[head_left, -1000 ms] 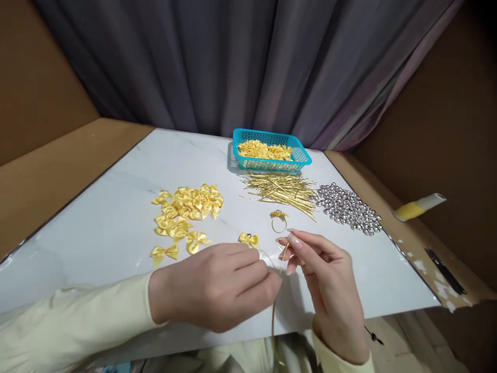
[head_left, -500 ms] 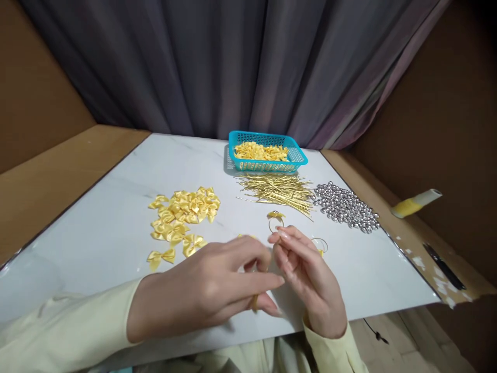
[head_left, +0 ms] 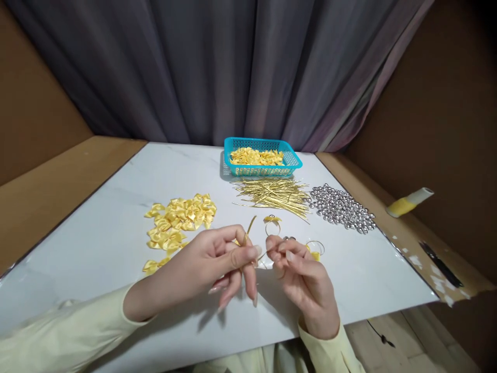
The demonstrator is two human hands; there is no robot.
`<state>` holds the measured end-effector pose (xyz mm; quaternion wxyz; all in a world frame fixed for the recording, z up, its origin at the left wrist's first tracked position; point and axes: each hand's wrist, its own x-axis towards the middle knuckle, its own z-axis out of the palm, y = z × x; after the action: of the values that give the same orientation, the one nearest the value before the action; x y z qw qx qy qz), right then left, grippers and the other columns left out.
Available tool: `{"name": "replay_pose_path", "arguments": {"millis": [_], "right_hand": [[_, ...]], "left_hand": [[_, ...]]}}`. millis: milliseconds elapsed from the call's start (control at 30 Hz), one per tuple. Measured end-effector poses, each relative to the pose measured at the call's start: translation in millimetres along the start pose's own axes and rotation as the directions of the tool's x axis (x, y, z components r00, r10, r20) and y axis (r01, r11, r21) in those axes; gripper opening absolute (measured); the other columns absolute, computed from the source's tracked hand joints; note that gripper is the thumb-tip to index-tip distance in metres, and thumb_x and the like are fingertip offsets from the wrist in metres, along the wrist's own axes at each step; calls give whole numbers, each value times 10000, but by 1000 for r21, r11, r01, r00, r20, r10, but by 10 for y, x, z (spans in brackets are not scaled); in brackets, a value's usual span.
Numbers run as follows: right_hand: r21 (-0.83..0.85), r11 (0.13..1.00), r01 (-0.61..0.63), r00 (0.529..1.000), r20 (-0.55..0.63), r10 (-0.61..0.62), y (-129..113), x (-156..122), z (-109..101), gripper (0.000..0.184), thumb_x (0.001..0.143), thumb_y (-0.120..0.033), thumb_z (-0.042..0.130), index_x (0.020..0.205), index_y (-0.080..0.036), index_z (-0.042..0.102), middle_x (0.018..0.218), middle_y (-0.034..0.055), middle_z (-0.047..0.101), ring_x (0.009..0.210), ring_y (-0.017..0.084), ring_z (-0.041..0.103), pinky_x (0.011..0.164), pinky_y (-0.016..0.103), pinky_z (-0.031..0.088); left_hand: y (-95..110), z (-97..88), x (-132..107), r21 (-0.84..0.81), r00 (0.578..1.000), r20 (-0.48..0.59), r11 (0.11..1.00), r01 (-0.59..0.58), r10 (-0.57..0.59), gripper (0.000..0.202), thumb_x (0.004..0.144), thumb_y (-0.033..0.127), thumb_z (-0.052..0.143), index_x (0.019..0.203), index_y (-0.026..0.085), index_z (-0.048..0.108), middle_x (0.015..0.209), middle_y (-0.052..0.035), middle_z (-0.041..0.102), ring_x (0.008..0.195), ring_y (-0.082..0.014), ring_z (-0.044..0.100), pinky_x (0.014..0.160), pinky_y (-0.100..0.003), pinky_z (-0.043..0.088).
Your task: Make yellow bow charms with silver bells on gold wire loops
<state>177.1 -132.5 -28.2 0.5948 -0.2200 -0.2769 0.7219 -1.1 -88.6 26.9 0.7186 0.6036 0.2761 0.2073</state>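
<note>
My left hand pinches a gold twist tie between thumb and fingers, its curved end sticking up above them. My right hand is closed in a pinch close by, and a thin gold strand runs across the small gap to its fingertips. Just beyond my hands stands a gold ring with a yellow bow and silver bead on top. Another gold ring with a yellow bow lies behind my right hand. Yellow satin bows are heaped at the left, partly behind my left hand.
A blue basket of yellow bows stands at the back. In front of it lie many gold twist ties, with silver beads to their right. A white-and-yellow tube and a black pen-like tool rest on the right-hand cardboard.
My left hand has turned and its fingers have come up, bringing the gold twist tie into view. My right hand has shifted slightly down and left. The whole view has shifted a little.
</note>
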Motion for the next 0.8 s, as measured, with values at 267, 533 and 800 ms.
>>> {"name": "replay_pose_path", "arguments": {"millis": [267,533,800], "right_hand": [[-89,996,22,991,133,-10,-2,2,-18,84,692,-271,787,661,-214,732,714,17,600,583,107,493,603,240,455],[-95,995,0,992,125,12,4,-8,9,229,715,-224,773,941,-242,749,891,32,707,772,134,636,758,258,513],[-55,996,-69,996,44,72,66,30,45,370,738,-200,741,1105,-236,706,1078,69,722,556,81,603,363,125,435]], "left_hand": [[23,-9,-17,54,999,-28,998,26,-25,303,924,419,545,777,154,564,504,28,645,371,-24,430,385,-114,303],[18,13,-28,-115,997,20,991,-67,70,282,944,386,531,806,148,592,600,-8,689,482,-63,594,469,-129,440],[-10,24,-23,-514,986,51,851,-109,158,261,974,281,496,827,139,658,693,-25,682,575,-60,626,564,-132,512]]}}
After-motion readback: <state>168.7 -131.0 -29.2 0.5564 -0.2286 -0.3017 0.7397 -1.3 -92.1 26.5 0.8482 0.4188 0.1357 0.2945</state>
